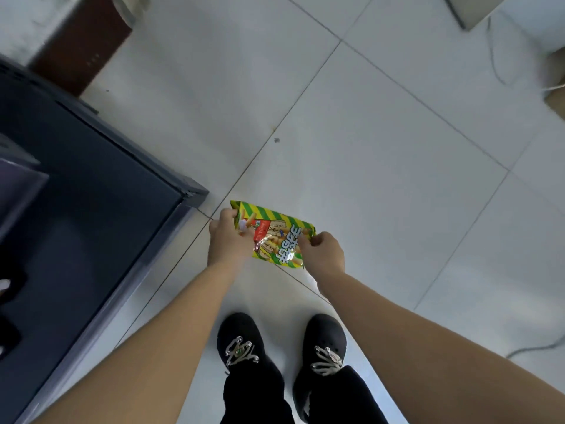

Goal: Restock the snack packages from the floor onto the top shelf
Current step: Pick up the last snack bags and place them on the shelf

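White Chinese lettering on snack package [276, 223]

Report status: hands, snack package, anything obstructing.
Both on snack package: left hand grips one end, right hand pinches other. Dark cabinet stands left, apart from it.

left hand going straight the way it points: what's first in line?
The snack bag that the left hand grips; beyond it, probably just floor tile. The dark unit's corner looks off-line to the left.

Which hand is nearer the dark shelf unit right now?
Left. The left hand grips one end of the snack bag, close to the dark shelf unit; the right hand pinches the opposite end, farther from it.
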The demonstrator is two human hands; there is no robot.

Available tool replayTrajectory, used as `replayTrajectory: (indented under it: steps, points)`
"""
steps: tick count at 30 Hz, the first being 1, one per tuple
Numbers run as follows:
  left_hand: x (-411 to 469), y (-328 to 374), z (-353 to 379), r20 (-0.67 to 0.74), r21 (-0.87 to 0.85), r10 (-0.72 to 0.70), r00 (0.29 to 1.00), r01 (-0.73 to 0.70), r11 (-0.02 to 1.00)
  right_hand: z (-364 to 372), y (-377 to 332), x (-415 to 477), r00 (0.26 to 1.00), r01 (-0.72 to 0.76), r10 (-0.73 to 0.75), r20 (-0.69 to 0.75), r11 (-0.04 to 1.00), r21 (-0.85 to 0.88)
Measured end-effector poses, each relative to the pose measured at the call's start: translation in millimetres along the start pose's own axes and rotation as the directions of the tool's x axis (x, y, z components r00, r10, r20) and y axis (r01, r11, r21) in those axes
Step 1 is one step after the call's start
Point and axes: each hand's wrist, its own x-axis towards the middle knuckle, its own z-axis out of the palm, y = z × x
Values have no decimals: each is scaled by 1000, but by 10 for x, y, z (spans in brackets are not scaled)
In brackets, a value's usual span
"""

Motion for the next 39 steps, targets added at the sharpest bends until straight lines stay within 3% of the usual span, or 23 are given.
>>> replayTrajectory:
  steps: [8,13,15,18,19,21,24,26,29,34,39]
  points:
    - [-1014,522,-1112,-32,-216,58,998,-63,974,-762,-739,-1097,999,48,-48,-1,995,-89]
    - [-1794,724,-1824,7,-579,1,1000,3,815,-1105,-1191,-1809,983,176,-161,86,960,-219]
    - [-2029,753,-2050,-26,-621,2,1000,-17,784,-1205,-1350,-2059,965,251,-204,167,905,-345]
    - [-2436,729,-2483,-85,-641,-7,996,-50,766,-1310,-1666,-2600,912,410,-328,247,707,-576]
    - [-2568,714,-2619,-90,-646,-9,996,-52,761,-1297,-1756,-2781,875,483,-396,279,674,-559]
    - [-2808,656,-2877,-85,-662,-16,996,-44,748,-1173,-1906,-3133,761,635,-485,431,693,-341]
    - [-3168,559,-3205,-42,-653,-16,999,-15,757,-913,-2030,-3650,576,571,-411,707,821,13]
    - [-3418,432,-3387,-13,-663,-24,1000,10,749,-748,-2051,-3966,458,549,-364,811,833,64]
    - [-3786,103,-3589,-51,-685,-74,996,19,728,-529,-2016,-4396,351,673,-320,880,740,1]
    - [-4364,-657,-3662,-310,-829,-313,898,-94,551,-51,-1716,-5116,343,688,-314,885,726,-10]
    - [-5105,-1494,-3527,-365,-896,-494,789,-154,417,518,-1186,-5857,399,679,-399,826,734,26]
